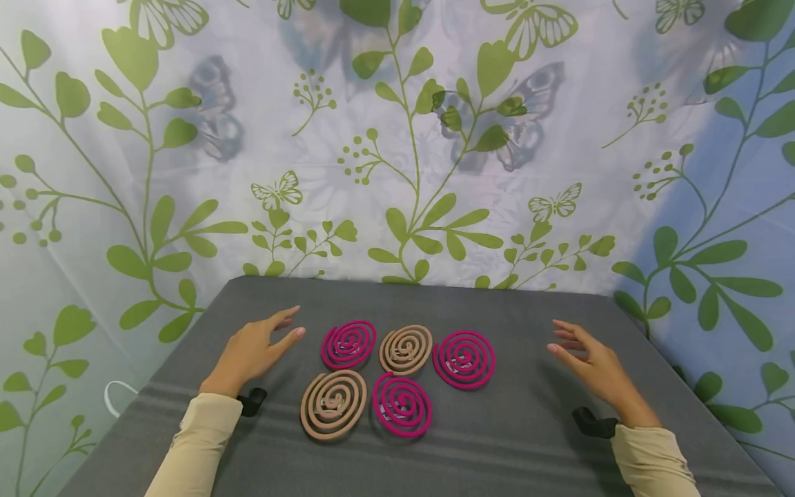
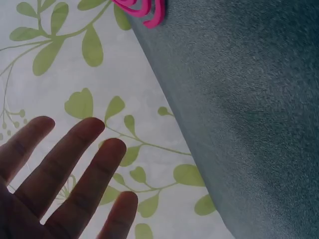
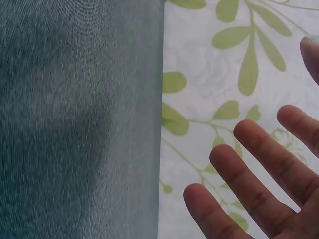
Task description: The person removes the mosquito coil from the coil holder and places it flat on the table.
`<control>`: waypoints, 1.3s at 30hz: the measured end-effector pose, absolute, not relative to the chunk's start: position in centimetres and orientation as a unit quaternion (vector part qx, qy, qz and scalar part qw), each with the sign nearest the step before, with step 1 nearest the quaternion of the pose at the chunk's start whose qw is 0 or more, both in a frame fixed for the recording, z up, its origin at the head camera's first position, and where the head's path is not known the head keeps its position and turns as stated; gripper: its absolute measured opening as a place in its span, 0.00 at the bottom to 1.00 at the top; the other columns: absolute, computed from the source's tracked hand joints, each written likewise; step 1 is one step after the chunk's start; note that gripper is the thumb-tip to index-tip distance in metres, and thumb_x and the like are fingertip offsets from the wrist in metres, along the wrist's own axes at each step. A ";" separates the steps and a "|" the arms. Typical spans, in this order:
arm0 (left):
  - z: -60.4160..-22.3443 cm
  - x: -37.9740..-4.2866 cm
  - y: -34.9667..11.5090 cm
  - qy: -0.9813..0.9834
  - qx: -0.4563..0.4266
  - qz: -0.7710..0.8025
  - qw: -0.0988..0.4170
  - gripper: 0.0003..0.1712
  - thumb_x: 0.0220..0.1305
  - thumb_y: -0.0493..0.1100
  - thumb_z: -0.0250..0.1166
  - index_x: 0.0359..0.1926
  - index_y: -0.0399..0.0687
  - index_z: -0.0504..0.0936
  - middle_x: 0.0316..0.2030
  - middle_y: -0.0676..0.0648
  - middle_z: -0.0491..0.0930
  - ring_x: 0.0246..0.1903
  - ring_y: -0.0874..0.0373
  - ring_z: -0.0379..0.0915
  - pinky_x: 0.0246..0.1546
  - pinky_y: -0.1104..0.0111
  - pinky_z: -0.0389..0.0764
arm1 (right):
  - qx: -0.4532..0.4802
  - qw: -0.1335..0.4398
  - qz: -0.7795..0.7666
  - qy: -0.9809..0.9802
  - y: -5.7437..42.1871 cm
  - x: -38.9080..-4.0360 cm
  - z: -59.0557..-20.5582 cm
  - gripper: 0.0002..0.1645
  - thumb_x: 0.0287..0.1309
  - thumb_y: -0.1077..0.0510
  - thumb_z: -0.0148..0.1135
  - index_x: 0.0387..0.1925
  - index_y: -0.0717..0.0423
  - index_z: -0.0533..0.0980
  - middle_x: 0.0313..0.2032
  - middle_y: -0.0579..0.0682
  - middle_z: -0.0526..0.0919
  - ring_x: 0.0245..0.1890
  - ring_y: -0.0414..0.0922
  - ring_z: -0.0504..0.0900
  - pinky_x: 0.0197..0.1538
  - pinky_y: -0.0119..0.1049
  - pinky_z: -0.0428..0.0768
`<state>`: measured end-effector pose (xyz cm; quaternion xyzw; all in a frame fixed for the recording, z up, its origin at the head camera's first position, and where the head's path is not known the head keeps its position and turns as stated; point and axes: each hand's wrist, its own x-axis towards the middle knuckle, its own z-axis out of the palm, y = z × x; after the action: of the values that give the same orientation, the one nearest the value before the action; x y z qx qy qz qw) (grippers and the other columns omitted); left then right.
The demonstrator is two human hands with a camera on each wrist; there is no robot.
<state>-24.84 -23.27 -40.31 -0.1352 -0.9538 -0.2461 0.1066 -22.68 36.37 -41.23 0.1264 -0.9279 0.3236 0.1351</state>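
Observation:
Three magenta spiral coils, shaped like mosquito coils, lie flat on the grey table: one upper left (image 1: 349, 344), one at the right (image 1: 464, 359) and one lower right (image 1: 402, 404). Two tan coils lie among them, an upper one (image 1: 406, 350) and a lower one (image 1: 334, 404). Small silvery pieces show at the centres. My left hand (image 1: 251, 348) hovers left of the coils, fingers extended, holding nothing. Further off to their right, my right hand (image 1: 593, 366) is raised with spread fingers and touches nothing. The left wrist view catches the edge of a magenta coil (image 2: 155, 15).
The grey table (image 1: 522, 442) ends in front of a white curtain (image 1: 335, 152) printed with green leaves and butterflies. Dark wrist cameras sit on the left wrist (image 1: 252, 402) and right wrist (image 1: 595, 422). A white loop (image 1: 110, 400) shows beyond the table's left edge.

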 end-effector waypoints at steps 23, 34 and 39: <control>-41.3 -24.4 -22.1 -0.910 -0.201 -0.355 0.075 0.34 0.78 0.50 0.69 0.77 0.41 0.75 0.67 0.35 0.81 0.66 0.34 0.79 0.65 0.35 0.75 | 0.210 0.099 0.428 -0.874 33.9 -22.6 -41.1 0.24 0.79 0.62 0.62 0.70 0.66 0.76 0.56 0.46 0.87 0.51 0.30 0.84 0.49 0.30 0.84; -41.5 -24.2 -21.6 -0.879 -0.235 -0.410 0.064 0.34 0.74 0.48 0.73 0.75 0.41 0.77 0.67 0.34 0.80 0.66 0.36 0.79 0.66 0.39 0.76 | 0.223 0.036 0.508 -0.831 32.5 -22.9 -41.8 0.24 0.77 0.66 0.63 0.69 0.71 0.74 0.54 0.34 0.88 0.52 0.36 0.87 0.50 0.35 0.87; -41.4 -24.1 -21.2 -0.869 -0.248 -0.425 0.046 0.35 0.73 0.48 0.75 0.75 0.43 0.77 0.68 0.37 0.81 0.67 0.38 0.78 0.67 0.40 0.75 | 0.239 0.032 0.521 -0.819 31.5 -23.1 -42.4 0.26 0.73 0.66 0.69 0.67 0.71 0.75 0.52 0.36 0.89 0.51 0.40 0.88 0.49 0.33 0.87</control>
<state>-24.06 -21.23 -41.40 -0.2482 -0.8692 -0.4253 0.0456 -23.09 31.49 -42.44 0.2390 -0.8188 0.5211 0.0320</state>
